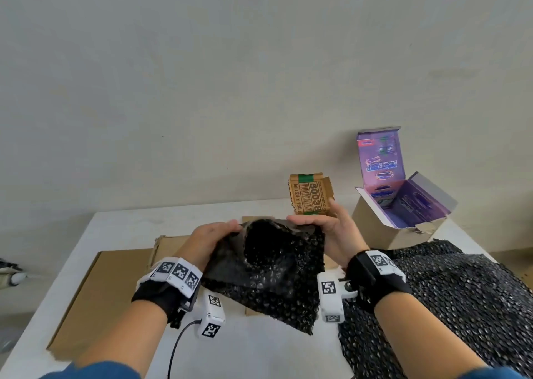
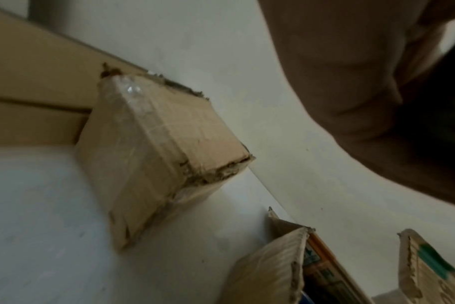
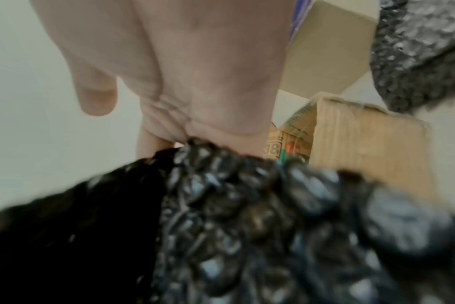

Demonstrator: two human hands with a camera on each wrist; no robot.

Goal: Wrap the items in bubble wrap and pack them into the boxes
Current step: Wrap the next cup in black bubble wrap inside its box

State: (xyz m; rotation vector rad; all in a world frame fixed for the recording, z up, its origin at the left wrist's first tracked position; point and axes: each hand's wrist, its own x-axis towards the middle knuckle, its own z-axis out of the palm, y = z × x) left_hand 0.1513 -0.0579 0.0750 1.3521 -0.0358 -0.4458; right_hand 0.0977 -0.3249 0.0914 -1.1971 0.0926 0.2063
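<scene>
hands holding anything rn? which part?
Both hands hold one black bubble wrap piece by its far top edge: left hand at the left corner, right hand at the right corner.

White table; plain pale wall behind; black cable trailing off near edge.

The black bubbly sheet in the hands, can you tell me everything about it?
The black bubble wrap piece is a dark, shiny plastic sheet covered in small air bubbles. It is held up above the white table, curled so a dark hollow opens at its top, with one corner hanging down. The left hand grips its top left edge and the right hand grips its top right edge. Whether anything is inside cannot be seen.
</scene>
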